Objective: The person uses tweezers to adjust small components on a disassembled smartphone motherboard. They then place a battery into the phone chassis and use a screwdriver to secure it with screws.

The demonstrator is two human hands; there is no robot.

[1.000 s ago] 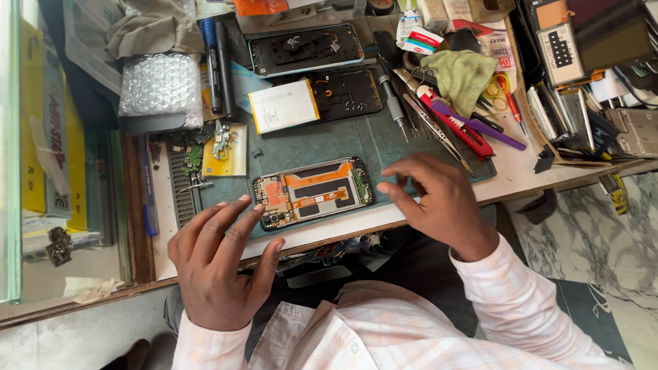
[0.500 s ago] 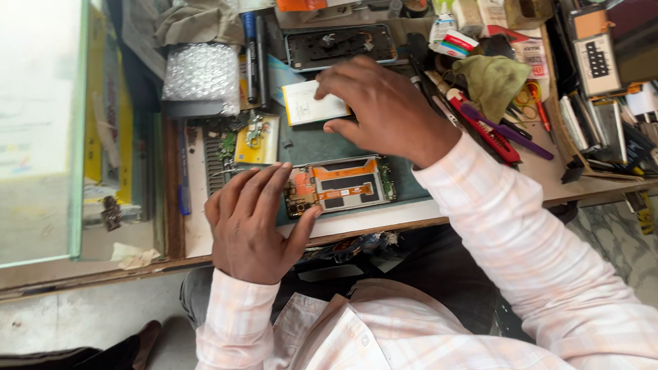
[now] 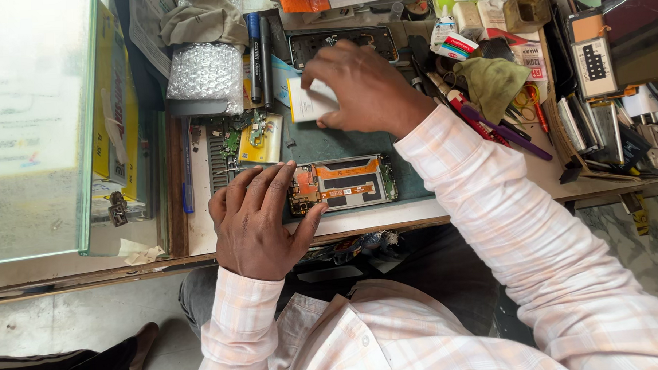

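Head view: opened phone (image 3: pixel 343 183) lies stripped on the tabletop (image 3: pixel 490 194), reassembly not begun.
Left hand (image 3: pixel 256 222) rests flat, fingers spread, on its near end; beyond it, right hand (image 3: pixel 365 85) pinches a white card (image 3: pixel 310 102).

Orange and black panels inside the opened phone (image 3: pixel 346 183), sitting on a dark green mat (image 3: pixel 342 142); just above it a white card (image 3: pixel 310 102); right of the phone an olive-green cloth (image 3: pixel 494 82), red and purple pens (image 3: pixel 496 126); the sleeve (image 3: pixel 520 222) pale pink-and-white checks
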